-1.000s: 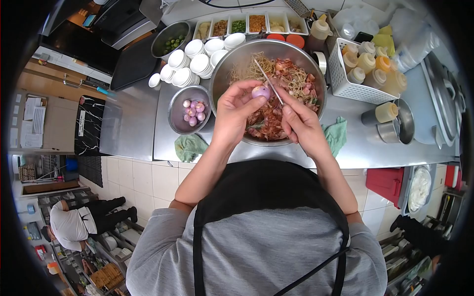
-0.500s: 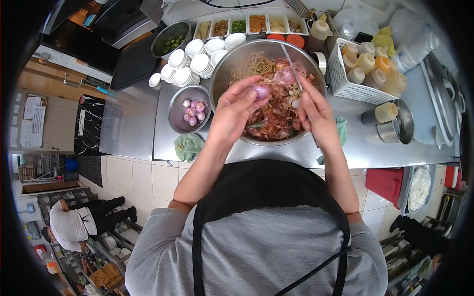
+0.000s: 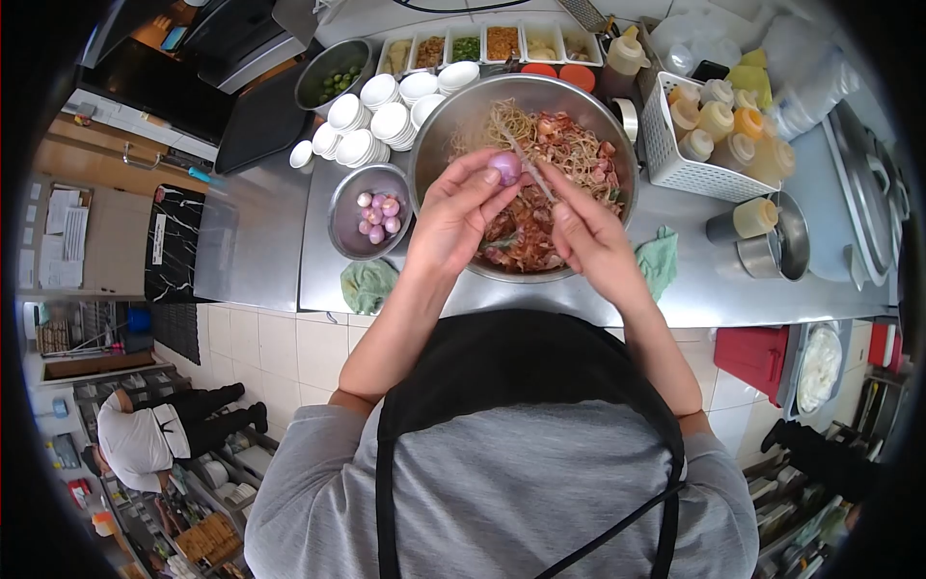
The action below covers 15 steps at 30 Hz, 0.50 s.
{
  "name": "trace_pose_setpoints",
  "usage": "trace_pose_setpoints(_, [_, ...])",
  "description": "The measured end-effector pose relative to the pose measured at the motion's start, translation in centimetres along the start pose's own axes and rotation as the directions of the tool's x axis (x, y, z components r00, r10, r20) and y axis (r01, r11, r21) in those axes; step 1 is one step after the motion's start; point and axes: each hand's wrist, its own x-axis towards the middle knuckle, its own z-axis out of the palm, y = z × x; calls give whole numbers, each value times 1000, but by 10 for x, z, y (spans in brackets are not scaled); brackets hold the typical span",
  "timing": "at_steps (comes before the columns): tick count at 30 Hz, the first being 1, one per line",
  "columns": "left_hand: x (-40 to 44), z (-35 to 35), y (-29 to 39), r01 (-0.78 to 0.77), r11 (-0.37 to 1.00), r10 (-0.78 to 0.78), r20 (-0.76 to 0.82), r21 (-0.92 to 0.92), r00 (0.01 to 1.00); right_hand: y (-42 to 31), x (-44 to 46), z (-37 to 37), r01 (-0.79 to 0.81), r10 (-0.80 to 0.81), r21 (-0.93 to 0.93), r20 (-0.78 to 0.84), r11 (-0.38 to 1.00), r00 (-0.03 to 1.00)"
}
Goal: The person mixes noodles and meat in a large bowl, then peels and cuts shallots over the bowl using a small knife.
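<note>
My left hand (image 3: 460,207) pinches a purple shallot (image 3: 504,168) between thumb and fingers, over the large steel bowl (image 3: 424,125). In my right hand (image 3: 590,227) is a knife (image 3: 529,165), its narrow blade slanting up and left close beside the shallot; whether it touches cannot be made out. Beneath both hands the bowl holds a heap of reddish-brown skins (image 3: 531,236) and pale stringy roots. To the left stands a smaller steel bowl (image 3: 338,227) with several peeled shallots (image 3: 377,220) in it.
Stacked white cups (image 3: 357,147) and a bowl of green limes (image 3: 340,82) stand back left. Green cloths (image 3: 368,287) lie near the counter's front edge. A white basket (image 3: 709,179) of squeeze bottles is at right. Another person (image 3: 145,439) works behind, lower left.
The knife has swung left, from upright at the right to beside the shallot. My right hand has moved left with it. A pinkish piece near the blade no longer shows there.
</note>
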Motion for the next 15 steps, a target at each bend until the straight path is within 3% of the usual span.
trace_pose_setpoints(7, [-2, 0, -2, -27, 1000, 27, -5, -2, 1000, 5, 2, 8, 22, -23, 39, 35, 999, 999])
trace_pose_setpoints(12, [-4, 4, 0, -9, 1000, 9, 20, -9, 1000, 0, 3, -2, -31, 40, 92, -102, 995, 994])
trace_pose_setpoints(15, [-4, 4, 2, 6, 1000, -5, 49, -10, 999, -6, 4, -12, -51, 61, 124, -85, 991, 994])
